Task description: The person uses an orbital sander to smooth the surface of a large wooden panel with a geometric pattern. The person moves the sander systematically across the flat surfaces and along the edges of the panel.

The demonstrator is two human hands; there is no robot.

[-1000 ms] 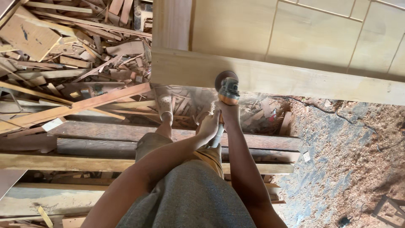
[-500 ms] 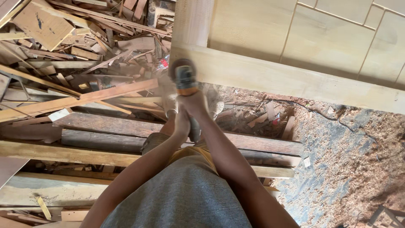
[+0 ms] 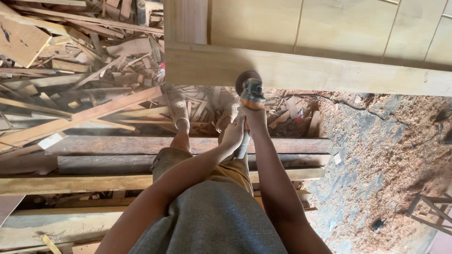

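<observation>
Both my hands grip an angle grinder (image 3: 250,90) with a dark round disc and an orange-grey body. My right hand (image 3: 254,115) wraps the body just behind the head. My left hand (image 3: 233,134) holds the handle lower down. The disc rests against the lower edge of a pale wooden door panel (image 3: 301,70) that lies flat in front of me. My legs and feet stand below the panel's edge.
A heap of scrap wood offcuts (image 3: 80,61) fills the left side. Long planks (image 3: 141,160) lie across the floor under me. Sawdust (image 3: 386,164) covers the ground at right, with a black cable (image 3: 348,106) trailing and a wooden frame (image 3: 433,211) at the far right.
The grinder slid left along the panel's edge and has now moved back toward the right, with both hands still gripping it.
</observation>
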